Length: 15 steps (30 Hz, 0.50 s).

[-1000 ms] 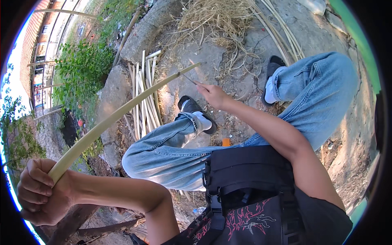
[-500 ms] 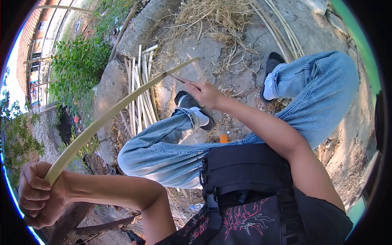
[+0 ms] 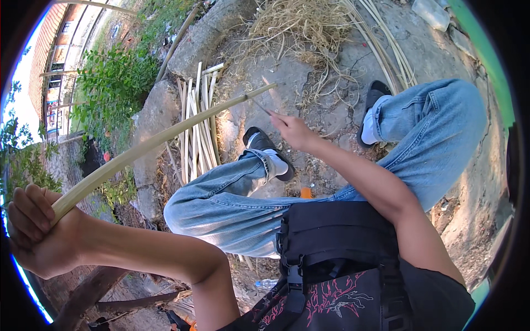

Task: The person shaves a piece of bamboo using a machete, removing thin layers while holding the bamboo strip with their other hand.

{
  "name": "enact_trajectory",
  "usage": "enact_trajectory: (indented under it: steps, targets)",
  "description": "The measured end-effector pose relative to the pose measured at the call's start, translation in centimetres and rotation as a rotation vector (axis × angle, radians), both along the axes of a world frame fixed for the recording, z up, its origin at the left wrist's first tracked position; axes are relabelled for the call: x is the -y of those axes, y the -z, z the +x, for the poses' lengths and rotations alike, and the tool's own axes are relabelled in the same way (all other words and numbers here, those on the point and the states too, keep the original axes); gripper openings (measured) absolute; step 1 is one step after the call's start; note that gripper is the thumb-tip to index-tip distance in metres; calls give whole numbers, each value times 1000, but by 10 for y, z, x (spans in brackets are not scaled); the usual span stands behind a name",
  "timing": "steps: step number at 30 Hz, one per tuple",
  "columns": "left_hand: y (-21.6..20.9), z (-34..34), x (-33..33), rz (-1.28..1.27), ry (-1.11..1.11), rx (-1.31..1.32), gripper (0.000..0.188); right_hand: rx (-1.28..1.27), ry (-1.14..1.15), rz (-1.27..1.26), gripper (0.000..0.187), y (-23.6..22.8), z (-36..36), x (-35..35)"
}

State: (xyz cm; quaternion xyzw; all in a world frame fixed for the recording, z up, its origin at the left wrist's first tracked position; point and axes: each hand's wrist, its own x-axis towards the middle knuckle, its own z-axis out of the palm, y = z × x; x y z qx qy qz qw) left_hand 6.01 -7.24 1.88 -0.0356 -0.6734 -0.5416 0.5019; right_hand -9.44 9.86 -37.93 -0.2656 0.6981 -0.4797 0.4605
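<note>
My left hand (image 3: 41,234) is closed around the near end of a long, pale strip that looks like split bamboo (image 3: 146,154). The strip rises away from me to the right, its far tip in the air above the ground. In my right hand (image 3: 291,131) is a thin knife (image 3: 259,105), its handle mostly hidden by the fingers. The blade's tip meets the strip a short way below the strip's far end.
Several pale strips (image 3: 199,127) lie bundled beyond my left foot. A heap of curled shavings (image 3: 301,27) lies farther off, with long strips (image 3: 383,47) to its right. Concrete blocks (image 3: 157,118) edge the left side, with a green bush (image 3: 118,74) behind.
My left hand has moved left and slightly up with the strip. My right hand has shifted right and down, and the blade now sits closer to the strip's far tip.
</note>
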Motion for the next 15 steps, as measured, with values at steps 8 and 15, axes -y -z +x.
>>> enact_trajectory:
  steps: [8, 15]
  targets:
    - [20, -49, -20, -59, -919, -184, 37, -46, 22, 96, 45, 48, -11, 0]
    - [18, -31, -22, -10, -851, -170, 54, -93, -22, -53, 44, -3, -6, 11]
